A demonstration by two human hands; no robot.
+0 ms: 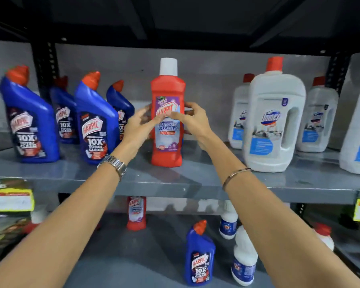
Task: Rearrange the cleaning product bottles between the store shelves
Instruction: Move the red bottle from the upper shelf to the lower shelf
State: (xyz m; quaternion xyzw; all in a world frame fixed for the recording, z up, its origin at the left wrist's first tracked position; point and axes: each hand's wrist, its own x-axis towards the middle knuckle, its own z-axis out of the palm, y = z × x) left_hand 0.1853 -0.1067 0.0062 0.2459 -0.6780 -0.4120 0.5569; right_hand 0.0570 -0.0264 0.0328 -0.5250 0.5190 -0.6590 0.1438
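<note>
A red Harpic bathroom cleaner bottle [168, 142] with a white cap stands upright in the middle of the upper grey shelf [175, 183]. My right hand [192, 119] wraps its right side, thumb across the label and fingers behind. My left hand [139, 125] is at its left edge with fingers spread, one fingertip touching the label. Several blue Harpic toilet cleaner bottles [29, 121] stand to the left. White Domex jugs [272, 125] with red caps stand to the right.
The lower shelf [133, 256] holds a small red Harpic bottle [136, 213], a blue Harpic bottle [200, 258] and white bottles [244, 260]. Yellow price tags [9, 199] hang on the shelf edges. Black uprights [45, 65] frame the bays, and a dark shelf spans overhead.
</note>
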